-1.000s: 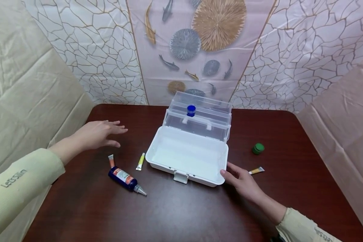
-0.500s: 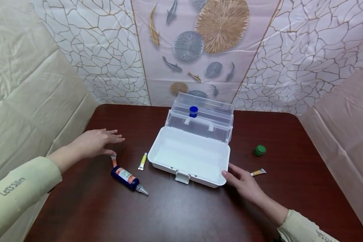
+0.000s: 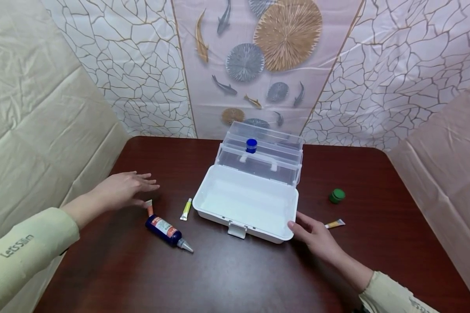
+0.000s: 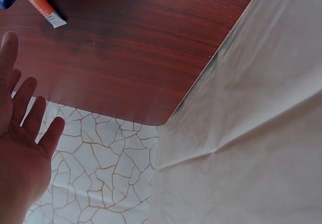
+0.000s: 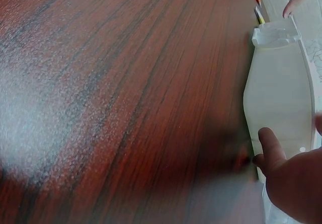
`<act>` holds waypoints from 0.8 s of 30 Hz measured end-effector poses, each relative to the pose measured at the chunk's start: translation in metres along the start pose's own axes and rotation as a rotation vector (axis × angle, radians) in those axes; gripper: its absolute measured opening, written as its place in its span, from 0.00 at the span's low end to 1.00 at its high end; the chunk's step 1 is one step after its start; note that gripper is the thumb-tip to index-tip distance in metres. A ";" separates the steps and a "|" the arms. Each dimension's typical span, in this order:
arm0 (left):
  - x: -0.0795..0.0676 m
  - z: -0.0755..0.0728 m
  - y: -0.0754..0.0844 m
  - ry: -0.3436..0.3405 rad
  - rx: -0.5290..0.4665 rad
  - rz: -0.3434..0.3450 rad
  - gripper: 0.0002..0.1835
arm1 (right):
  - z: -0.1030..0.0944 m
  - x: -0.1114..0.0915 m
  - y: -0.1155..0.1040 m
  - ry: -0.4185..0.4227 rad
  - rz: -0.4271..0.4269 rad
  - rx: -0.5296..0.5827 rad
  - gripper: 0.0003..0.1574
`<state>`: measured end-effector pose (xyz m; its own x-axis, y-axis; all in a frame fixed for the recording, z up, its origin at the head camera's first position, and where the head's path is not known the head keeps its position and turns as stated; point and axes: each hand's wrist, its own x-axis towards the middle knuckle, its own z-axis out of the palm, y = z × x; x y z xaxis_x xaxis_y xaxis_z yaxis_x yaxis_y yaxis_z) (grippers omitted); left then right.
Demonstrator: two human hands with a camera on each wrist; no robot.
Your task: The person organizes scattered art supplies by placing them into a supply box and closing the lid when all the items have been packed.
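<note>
A reddish-brown table (image 3: 391,243) stands before a gold-veined white backdrop (image 3: 129,65) with a fish-patterned panel (image 3: 264,65). Creased sheets (image 3: 27,100), perhaps cloth, flank it.

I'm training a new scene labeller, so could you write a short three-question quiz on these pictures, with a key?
1. Which thing does the person's right grip hold?
A) the small round green jar
B) the open rectangular white plastic box
C) the slim orange squeeze tube

2. True or false: the left grip is wrapped around the dark-blue plastic bottle with the pointed nozzle.

3. In the head view, what colour is the slim squeeze tube lying nearest the box's left end?

Key:
1. B
2. False; the left grip's fingers are extended and hold nothing.
3. Yellow
</note>
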<state>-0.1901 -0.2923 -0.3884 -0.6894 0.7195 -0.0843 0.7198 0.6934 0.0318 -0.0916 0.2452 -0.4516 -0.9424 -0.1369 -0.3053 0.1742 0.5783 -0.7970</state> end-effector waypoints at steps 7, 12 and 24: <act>-0.006 0.005 -0.002 -0.033 0.069 0.024 0.32 | 0.000 0.000 0.000 0.007 -0.011 0.001 0.46; -0.008 0.009 -0.002 -0.028 0.074 0.029 0.31 | 0.001 0.000 0.001 0.003 -0.012 0.002 0.47; -0.012 0.028 -0.006 -0.028 0.089 0.049 0.29 | 0.001 0.001 0.000 -0.003 -0.024 -0.003 0.46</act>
<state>-0.1836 -0.3065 -0.4157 -0.6516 0.7501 -0.1126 0.7578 0.6504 -0.0520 -0.0928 0.2446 -0.4525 -0.9456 -0.1528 -0.2873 0.1505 0.5773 -0.8026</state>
